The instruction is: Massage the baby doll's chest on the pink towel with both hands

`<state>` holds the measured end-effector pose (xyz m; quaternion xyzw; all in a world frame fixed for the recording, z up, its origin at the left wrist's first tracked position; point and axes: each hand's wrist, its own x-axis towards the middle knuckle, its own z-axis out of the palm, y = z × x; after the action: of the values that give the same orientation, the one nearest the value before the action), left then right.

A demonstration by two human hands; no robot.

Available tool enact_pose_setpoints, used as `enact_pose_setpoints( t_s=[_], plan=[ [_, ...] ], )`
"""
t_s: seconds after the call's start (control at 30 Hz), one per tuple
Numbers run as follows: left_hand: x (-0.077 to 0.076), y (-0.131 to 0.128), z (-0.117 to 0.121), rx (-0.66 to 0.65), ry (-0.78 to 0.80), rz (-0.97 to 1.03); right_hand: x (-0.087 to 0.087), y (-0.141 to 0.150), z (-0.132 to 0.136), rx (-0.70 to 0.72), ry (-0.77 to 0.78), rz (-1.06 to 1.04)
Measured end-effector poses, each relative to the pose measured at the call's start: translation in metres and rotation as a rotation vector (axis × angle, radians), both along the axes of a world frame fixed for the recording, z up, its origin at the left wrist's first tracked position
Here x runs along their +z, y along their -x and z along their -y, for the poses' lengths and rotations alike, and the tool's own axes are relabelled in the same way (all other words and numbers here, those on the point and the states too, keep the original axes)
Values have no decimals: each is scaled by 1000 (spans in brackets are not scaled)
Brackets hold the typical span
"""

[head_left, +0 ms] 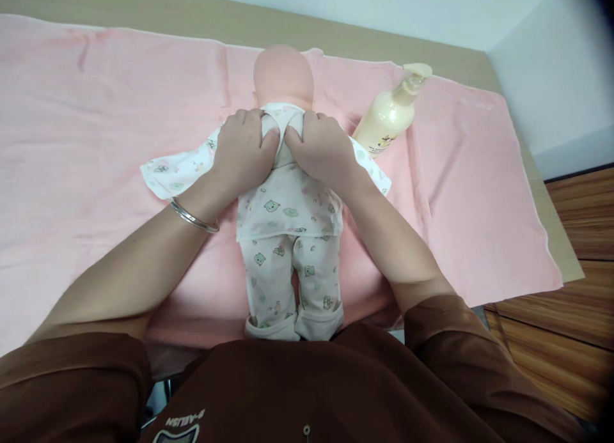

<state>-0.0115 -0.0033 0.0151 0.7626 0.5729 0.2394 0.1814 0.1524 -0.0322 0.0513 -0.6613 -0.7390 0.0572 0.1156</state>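
A baby doll point(284, 72) lies on a pink towel point(96, 123), head away from me, dressed in a white printed suit point(288, 206). My left hand point(244, 150) rests on the doll's left shoulder, fingers curled and pinching the suit's collar. My right hand point(319, 150) mirrors it on the other shoulder, fingers closed on the same collar fabric. The thumbs nearly meet at the middle of the doll's upper body. A silver bangle point(194, 218) circles my left wrist.
A cream pump bottle point(391, 114) lies tilted on the towel just right of the doll's head. The towel covers a wooden table point(542, 194) whose right edge drops to a wood floor point(575, 341). A white wall runs behind.
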Motion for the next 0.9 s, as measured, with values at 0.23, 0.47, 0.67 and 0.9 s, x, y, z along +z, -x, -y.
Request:
enact_pose_setpoints(
  t_s=[0.23,0.47,0.67,0.9],
  plan=[
    [-2,-4,2,78,12,40,-3,-4,-8,25,26,-32],
    [4,-5,6,64,60,55,-7,-5,-10,4,36,-71],
    [5,-3,5,47,79,39,-14,-7,-15,-19,25,-106],
    [3,-4,5,66,8,75,-17,-4,-15,-48,5,-84]
  ],
)
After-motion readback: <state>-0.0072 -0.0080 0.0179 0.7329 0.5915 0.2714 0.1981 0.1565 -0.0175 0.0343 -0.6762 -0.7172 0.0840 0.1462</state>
